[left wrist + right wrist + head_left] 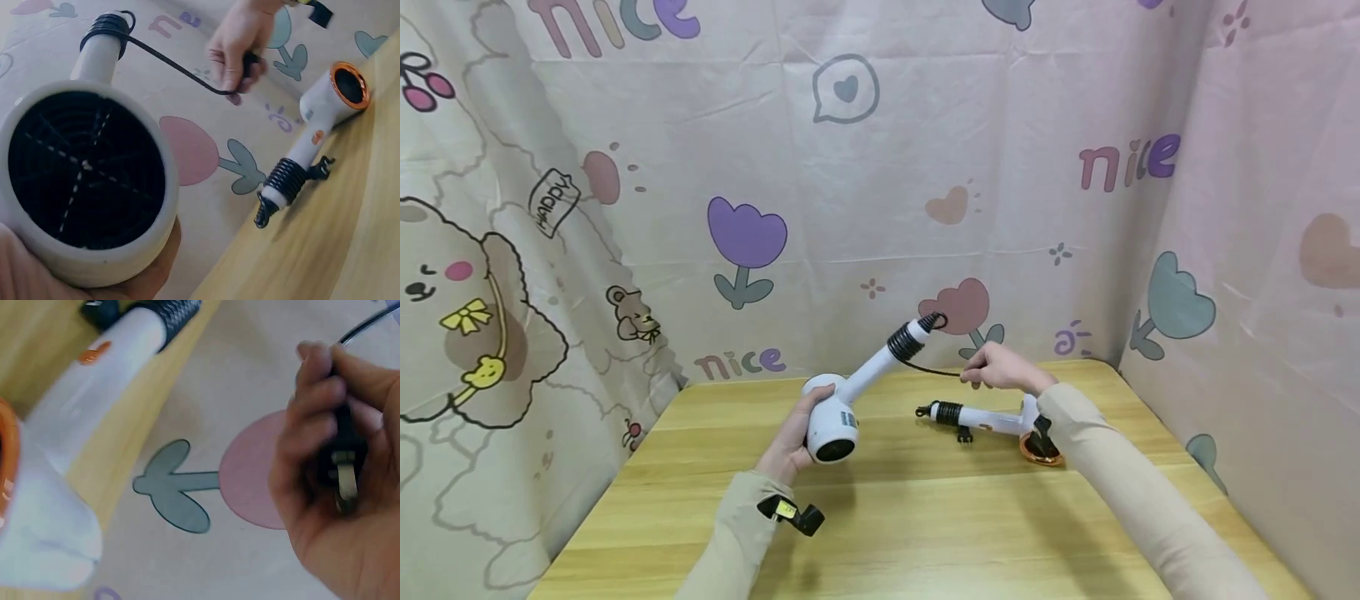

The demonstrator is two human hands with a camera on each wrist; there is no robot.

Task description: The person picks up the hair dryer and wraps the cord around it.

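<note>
In the head view my left hand (792, 437) grips the body of a white hair dryer (833, 427), raised above the table with its handle tilted up to the right. Black cord (904, 343) is coiled around that handle's end. A free length of cord runs from the coil to my right hand (1003, 367), whose fingers curl round the plug (342, 453), its prongs showing in the right wrist view. Below the right hand lies a second white hair dryer (988, 419) with an orange-rimmed outlet (351, 85) and black cord wound around its handle (286, 181).
The wooden table (700, 467) reaches back to a patterned cloth (865, 208) hung behind it and at both sides. The second dryer's plug (965, 434) lies beside its handle. A black wrist camera (797, 512) is strapped on the left sleeve.
</note>
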